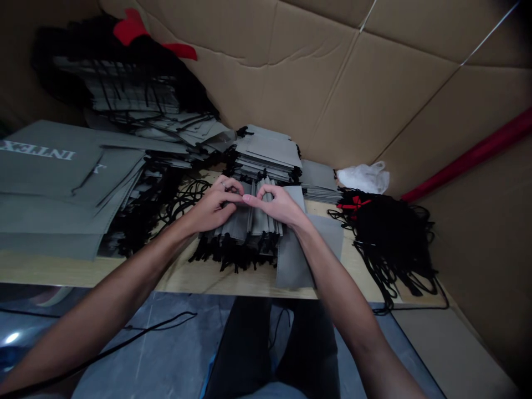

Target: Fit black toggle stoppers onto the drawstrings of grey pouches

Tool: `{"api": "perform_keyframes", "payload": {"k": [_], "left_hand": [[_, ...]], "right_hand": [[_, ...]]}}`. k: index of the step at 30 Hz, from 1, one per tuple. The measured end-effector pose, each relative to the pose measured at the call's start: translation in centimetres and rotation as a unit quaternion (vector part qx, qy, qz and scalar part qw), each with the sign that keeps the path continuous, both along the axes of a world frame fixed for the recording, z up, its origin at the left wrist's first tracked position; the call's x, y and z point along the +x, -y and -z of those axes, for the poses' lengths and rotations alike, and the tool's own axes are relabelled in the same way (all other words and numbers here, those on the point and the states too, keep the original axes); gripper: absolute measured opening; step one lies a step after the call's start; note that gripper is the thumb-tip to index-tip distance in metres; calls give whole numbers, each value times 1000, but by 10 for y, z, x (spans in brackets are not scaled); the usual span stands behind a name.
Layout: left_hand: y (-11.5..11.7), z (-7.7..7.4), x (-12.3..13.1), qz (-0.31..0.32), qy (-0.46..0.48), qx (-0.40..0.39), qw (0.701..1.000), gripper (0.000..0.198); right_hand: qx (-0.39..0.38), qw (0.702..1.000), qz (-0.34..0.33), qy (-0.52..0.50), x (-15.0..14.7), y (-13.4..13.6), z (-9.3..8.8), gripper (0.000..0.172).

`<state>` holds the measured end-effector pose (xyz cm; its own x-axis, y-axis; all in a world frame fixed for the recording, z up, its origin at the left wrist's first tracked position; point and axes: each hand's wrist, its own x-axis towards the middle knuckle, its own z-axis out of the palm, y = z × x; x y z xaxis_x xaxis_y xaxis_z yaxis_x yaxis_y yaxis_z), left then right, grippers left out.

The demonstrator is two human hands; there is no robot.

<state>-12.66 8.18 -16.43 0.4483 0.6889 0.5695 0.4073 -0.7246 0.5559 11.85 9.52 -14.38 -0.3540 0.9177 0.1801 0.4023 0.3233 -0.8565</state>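
Observation:
Both hands meet over a row of grey fabric pieces (266,220) with black knotted cord ends along the front edge. My left hand (218,204) is closed, thumb and fingers bent together above the left part of the row; what they pinch is too small to tell. My right hand (274,203) curls its index finger toward the thumb, whose tip touches the left fingertips. Whatever it holds is hidden. Just behind the hands rises a stack of grey pieces (268,151) with black cords at its sides. A flat grey piece (293,260) lies under my right wrist.
Large grey printed bags (54,183) are piled at the left, with a corded heap (124,88) behind. On the right lie a bundle of black cords (390,238) tied in red and a white plastic bag (363,177). Cardboard walls (307,72) surround the wooden table (187,277).

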Motion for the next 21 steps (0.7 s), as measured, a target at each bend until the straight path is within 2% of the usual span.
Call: {"api": "perform_keyframes", "payload": {"k": [2, 7, 11, 14, 18, 21], "left_hand": [[-1, 0, -1, 8, 2, -11, 1000, 25], [-10, 4, -11, -14, 56, -47, 997, 36], [-15, 11, -12, -30, 99, -63, 993, 39], [-14, 13, -8, -30, 111, -65, 991, 43], [-6, 8, 0, -33, 105, -62, 992, 51], [1, 3, 4, -31, 78, -58, 995, 53]], "right_hand": [[-15, 1000, 1, 5, -1, 0, 0, 52], [-15, 1000, 9, -26, 5, -3, 1, 32], [6, 999, -20, -44, 7, -4, 0, 27], [1, 999, -28, -37, 5, -3, -1, 16], [-13, 999, -20, -29, 1, -2, -4, 46], [-38, 999, -8, -20, -2, -2, -7, 53]]}}
